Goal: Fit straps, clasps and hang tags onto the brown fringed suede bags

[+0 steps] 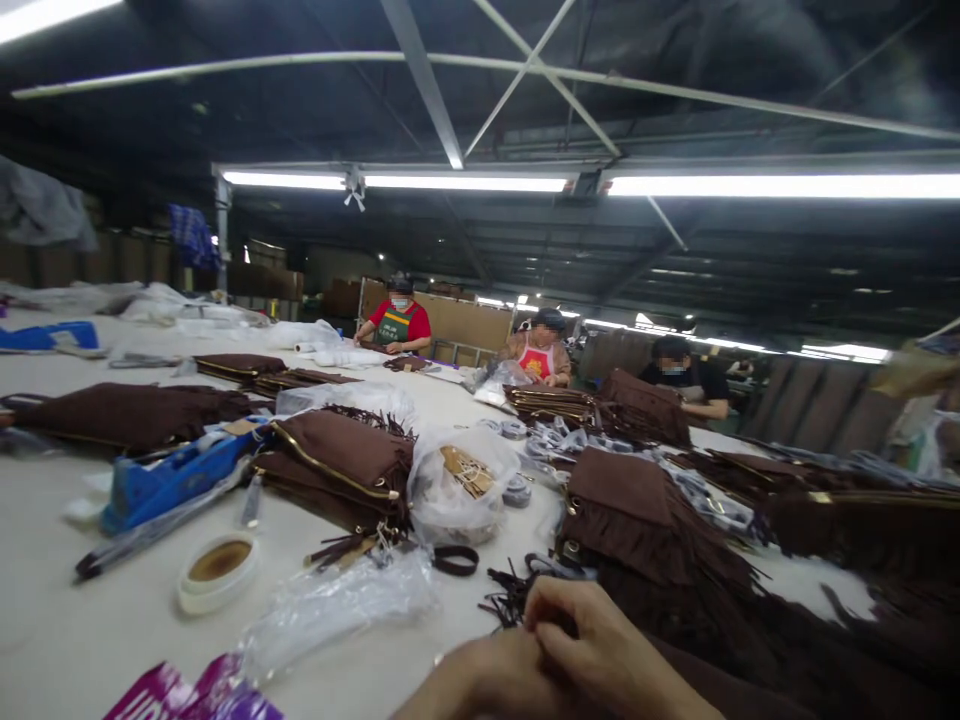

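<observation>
My right hand (592, 640) is at the bottom centre, its fingers curled in; whatever it may hold is hidden. Against it lies my left hand (487, 670), blurred, with its fingers out of sight behind the right. Just beyond the hands are dark fringe strips (510, 595). A brown fringed bag (619, 500) with metal rings lies on a pile to their right. Ahead and to the left, brown zippered bags (337, 455) are stacked beside a clear plastic bag (480, 515) with tan tags in it.
On the white table (67, 600) are a blue tape dispenser (172, 480), a tape roll (219, 570), crumpled clear plastic (337, 605) and a purple packet (187, 695). Grey straps (577, 440) lie mid-table. Three people work across the table, near a stack of bags (551, 402).
</observation>
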`<state>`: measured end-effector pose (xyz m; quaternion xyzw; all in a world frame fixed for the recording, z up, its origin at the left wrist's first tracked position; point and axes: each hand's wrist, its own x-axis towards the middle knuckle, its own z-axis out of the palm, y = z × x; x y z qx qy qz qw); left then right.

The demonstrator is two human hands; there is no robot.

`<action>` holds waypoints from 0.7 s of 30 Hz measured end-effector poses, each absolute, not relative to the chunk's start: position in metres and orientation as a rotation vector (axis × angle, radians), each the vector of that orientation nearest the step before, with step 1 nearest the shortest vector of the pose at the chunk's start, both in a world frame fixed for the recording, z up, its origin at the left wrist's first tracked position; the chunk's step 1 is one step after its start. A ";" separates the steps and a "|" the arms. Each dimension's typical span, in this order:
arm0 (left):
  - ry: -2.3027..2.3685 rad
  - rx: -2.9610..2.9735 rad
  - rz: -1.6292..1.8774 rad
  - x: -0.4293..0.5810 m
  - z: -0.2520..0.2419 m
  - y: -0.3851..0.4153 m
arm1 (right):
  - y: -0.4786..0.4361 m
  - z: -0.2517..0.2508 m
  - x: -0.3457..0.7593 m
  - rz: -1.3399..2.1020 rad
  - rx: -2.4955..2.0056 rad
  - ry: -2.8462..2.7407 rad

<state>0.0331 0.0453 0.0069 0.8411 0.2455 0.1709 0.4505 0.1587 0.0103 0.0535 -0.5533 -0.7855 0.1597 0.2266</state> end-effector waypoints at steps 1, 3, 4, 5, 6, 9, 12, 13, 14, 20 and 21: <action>0.616 2.091 0.393 0.015 0.017 0.051 | 0.019 0.054 0.153 0.499 -1.435 -2.137; 0.854 2.128 0.467 -0.026 0.037 0.064 | 0.038 0.048 0.142 0.558 -1.343 -2.090; 1.010 2.122 0.577 -0.047 0.045 0.070 | 0.047 0.042 0.135 0.579 -1.339 -2.077; 1.133 2.110 0.663 -0.068 0.050 0.077 | 0.056 0.034 0.128 0.614 -1.346 -2.071; 1.255 2.093 0.729 -0.086 0.053 0.083 | 0.064 0.025 0.121 0.660 -1.358 -2.070; 1.513 2.032 0.794 -0.119 0.044 0.097 | 0.081 0.002 0.096 0.712 -1.382 -2.080; 1.550 2.042 0.771 -0.116 0.028 0.100 | 0.088 -0.010 0.075 0.628 -1.388 -2.103; 1.524 2.067 0.761 -0.110 0.025 0.099 | 0.090 -0.011 0.070 0.592 -1.393 -2.112; 1.491 2.102 0.742 -0.104 0.022 0.098 | 0.091 -0.012 0.067 0.557 -1.401 -2.121; 1.459 2.258 0.520 -0.084 0.014 0.093 | 0.096 -0.013 0.069 0.436 -1.424 -2.203; 1.458 2.255 0.519 -0.085 0.012 0.095 | 0.096 -0.014 0.070 0.427 -1.427 -2.218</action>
